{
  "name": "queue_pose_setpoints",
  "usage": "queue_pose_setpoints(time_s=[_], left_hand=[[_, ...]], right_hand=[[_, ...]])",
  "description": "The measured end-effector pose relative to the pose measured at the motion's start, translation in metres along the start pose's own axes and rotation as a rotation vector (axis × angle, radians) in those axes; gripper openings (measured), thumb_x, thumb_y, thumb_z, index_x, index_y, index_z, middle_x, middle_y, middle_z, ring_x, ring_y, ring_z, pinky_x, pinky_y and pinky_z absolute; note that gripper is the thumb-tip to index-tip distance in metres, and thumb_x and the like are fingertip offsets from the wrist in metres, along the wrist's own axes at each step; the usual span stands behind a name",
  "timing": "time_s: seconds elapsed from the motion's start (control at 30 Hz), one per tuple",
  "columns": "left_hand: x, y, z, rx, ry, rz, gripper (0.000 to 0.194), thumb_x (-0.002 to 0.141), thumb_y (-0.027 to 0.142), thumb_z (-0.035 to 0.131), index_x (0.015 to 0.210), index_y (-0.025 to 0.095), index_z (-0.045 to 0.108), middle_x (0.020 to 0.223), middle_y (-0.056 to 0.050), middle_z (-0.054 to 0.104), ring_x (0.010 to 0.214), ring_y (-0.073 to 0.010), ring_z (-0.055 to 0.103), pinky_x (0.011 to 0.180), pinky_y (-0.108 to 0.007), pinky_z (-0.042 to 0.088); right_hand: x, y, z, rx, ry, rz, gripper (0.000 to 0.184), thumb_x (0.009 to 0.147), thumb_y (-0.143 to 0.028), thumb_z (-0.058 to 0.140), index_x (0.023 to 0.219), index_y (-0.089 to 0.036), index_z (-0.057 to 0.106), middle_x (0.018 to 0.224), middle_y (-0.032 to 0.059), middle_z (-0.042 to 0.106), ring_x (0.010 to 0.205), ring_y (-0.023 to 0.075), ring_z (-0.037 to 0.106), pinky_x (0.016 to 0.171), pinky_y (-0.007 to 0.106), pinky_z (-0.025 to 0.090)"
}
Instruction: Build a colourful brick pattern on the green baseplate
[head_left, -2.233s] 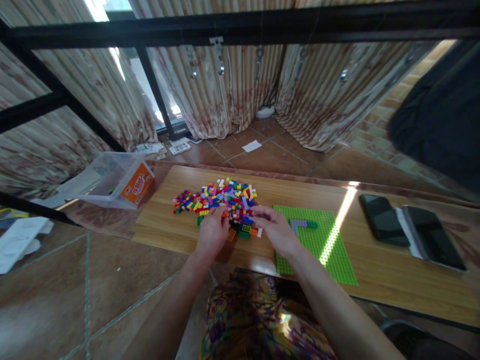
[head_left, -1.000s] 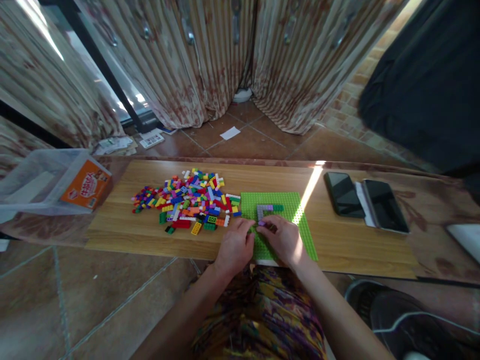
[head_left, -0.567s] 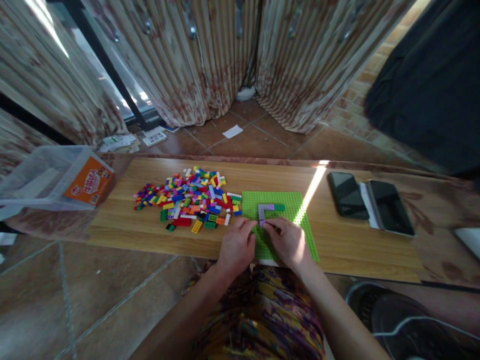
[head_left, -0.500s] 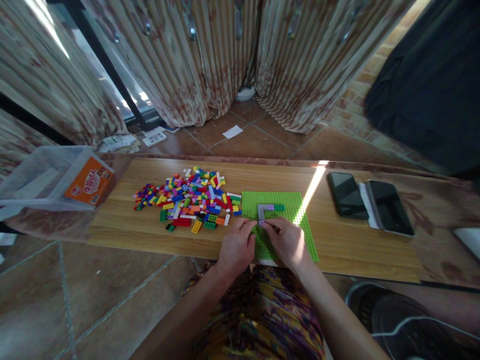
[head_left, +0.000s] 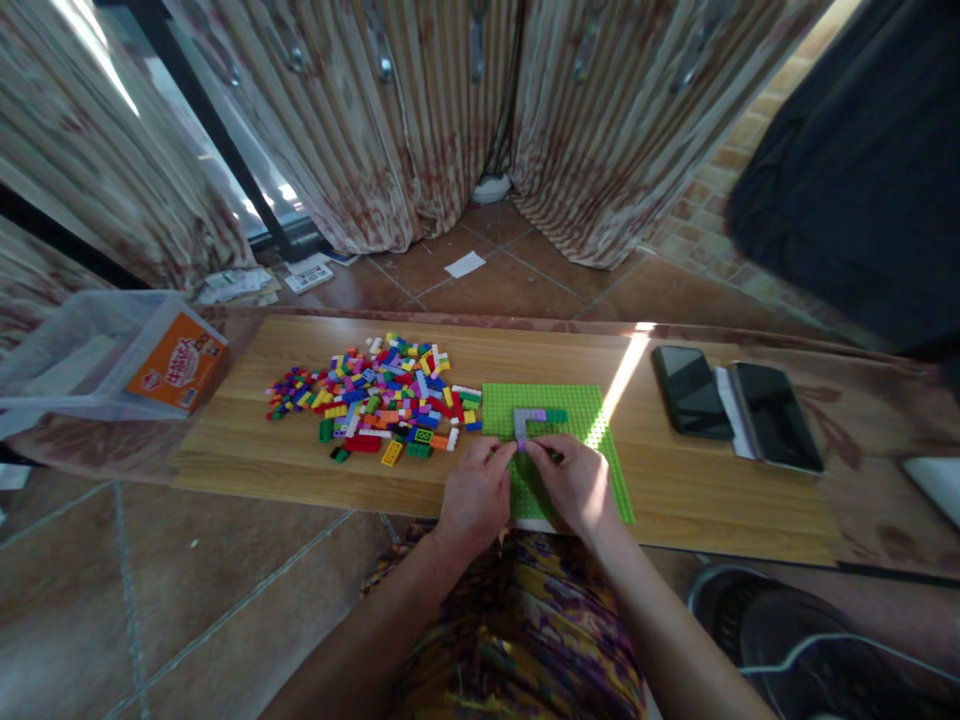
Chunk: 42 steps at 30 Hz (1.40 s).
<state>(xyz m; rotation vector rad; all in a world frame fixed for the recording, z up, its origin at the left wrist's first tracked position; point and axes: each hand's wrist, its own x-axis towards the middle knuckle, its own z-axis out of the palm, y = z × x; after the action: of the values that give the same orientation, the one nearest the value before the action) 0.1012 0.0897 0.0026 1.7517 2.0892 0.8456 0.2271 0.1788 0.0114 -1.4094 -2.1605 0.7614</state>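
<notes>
A green studded baseplate lies on the wooden board in front of me. On it, grey bricks form a corner, continued to the right by a purple brick and a green brick. My right hand pinches a small purple brick at the lower end of the grey arm, over the plate. From the left, my left hand reaches the same spot with curled fingers, its fingertips close against that brick. Whether it grips anything is hidden.
Left of the plate spreads a pile of loose coloured bricks on the wooden board. A clear plastic box with an orange label stands at far left. Two dark phone-like devices lie on the right. Curtains hang behind.
Both hands have gone from the brick pile to the baseplate, and the view has shifted right. The purple brick now sits against the grey arm's end; my left fingertips have edged right towards it.
</notes>
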Motion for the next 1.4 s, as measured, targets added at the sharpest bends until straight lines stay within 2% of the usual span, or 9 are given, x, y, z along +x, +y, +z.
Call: queue_pose_setpoints(time_s=[0.23, 0.4, 0.63, 0.87, 1.03, 1.27, 1.4], left_hand=[[-0.0022, -0.0016, 0.0009, -0.021, 0.0, 0.023, 0.039, 0.087, 0.012, 0.045, 0.123, 0.018, 0.057, 0.114, -0.01, 0.056, 0.107, -0.022, 0.055, 0.094, -0.038, 0.049], [-0.0015, -0.0013, 0.0013, -0.012, 0.002, 0.018, 0.038, 0.085, 0.011, 0.047, 0.121, 0.018, 0.059, 0.113, -0.01, 0.057, 0.105, -0.022, 0.056, 0.094, -0.037, 0.05], [-0.0012, -0.0017, 0.0008, -0.026, 0.011, 0.025, 0.036, 0.086, 0.013, 0.047, 0.119, 0.02, 0.06, 0.114, -0.009, 0.057, 0.106, -0.0218, 0.056, 0.094, -0.038, 0.05], [-0.0013, -0.0012, 0.0002, -0.04, -0.001, 0.02, 0.038, 0.086, 0.013, 0.047, 0.123, 0.017, 0.058, 0.115, -0.01, 0.056, 0.108, -0.0222, 0.054, 0.095, -0.038, 0.049], [-0.0013, -0.0041, 0.0012, -0.068, 0.012, 0.033, 0.038, 0.086, 0.013, 0.047, 0.122, 0.019, 0.059, 0.113, -0.009, 0.057, 0.106, -0.0211, 0.056, 0.093, -0.037, 0.049], [0.0004, -0.0031, 0.0015, -0.062, 0.031, 0.015, 0.033, 0.086, 0.014, 0.047, 0.116, 0.018, 0.062, 0.109, -0.009, 0.058, 0.103, -0.0215, 0.057, 0.091, -0.038, 0.05], [0.0005, -0.0025, 0.0016, -0.058, 0.021, 0.019, 0.033, 0.086, 0.014, 0.048, 0.116, 0.018, 0.062, 0.11, -0.008, 0.058, 0.103, -0.0213, 0.056, 0.092, -0.037, 0.049]], right_hand=[[-0.0001, -0.0039, -0.0027, -0.054, -0.032, 0.025, 0.034, 0.087, -0.045, 0.053, 0.076, -0.023, 0.076, 0.079, 0.003, 0.074, 0.061, 0.0154, 0.063, 0.058, 0.026, 0.042], [0.0021, -0.007, -0.0019, -0.15, -0.04, 0.053, 0.037, 0.086, -0.048, 0.052, 0.072, -0.023, 0.075, 0.067, 0.0029, 0.072, 0.054, 0.0156, 0.06, 0.05, 0.026, 0.036], [0.0027, -0.0055, -0.001, -0.028, 0.012, 0.072, 0.032, 0.083, -0.048, 0.056, 0.078, -0.023, 0.076, 0.078, 0.0031, 0.075, 0.061, 0.0172, 0.064, 0.057, 0.027, 0.044], [0.0013, -0.0018, 0.0003, 0.04, -0.007, 0.066, 0.029, 0.083, -0.046, 0.058, 0.08, -0.025, 0.077, 0.084, 0.0027, 0.076, 0.069, 0.0182, 0.067, 0.063, 0.027, 0.048], [0.0003, -0.0024, -0.0014, 0.029, -0.029, 0.072, 0.03, 0.084, -0.046, 0.056, 0.078, -0.025, 0.077, 0.08, 0.0015, 0.076, 0.067, 0.0172, 0.067, 0.059, 0.025, 0.046], [0.0033, -0.0092, -0.0034, -0.117, -0.061, 0.079, 0.034, 0.085, -0.047, 0.054, 0.072, -0.024, 0.075, 0.069, 0.0023, 0.074, 0.059, 0.0169, 0.064, 0.05, 0.025, 0.037], [0.0037, -0.0093, -0.0039, -0.064, -0.062, 0.088, 0.032, 0.085, -0.046, 0.055, 0.074, -0.024, 0.075, 0.071, 0.0016, 0.074, 0.061, 0.0167, 0.065, 0.052, 0.025, 0.039]])
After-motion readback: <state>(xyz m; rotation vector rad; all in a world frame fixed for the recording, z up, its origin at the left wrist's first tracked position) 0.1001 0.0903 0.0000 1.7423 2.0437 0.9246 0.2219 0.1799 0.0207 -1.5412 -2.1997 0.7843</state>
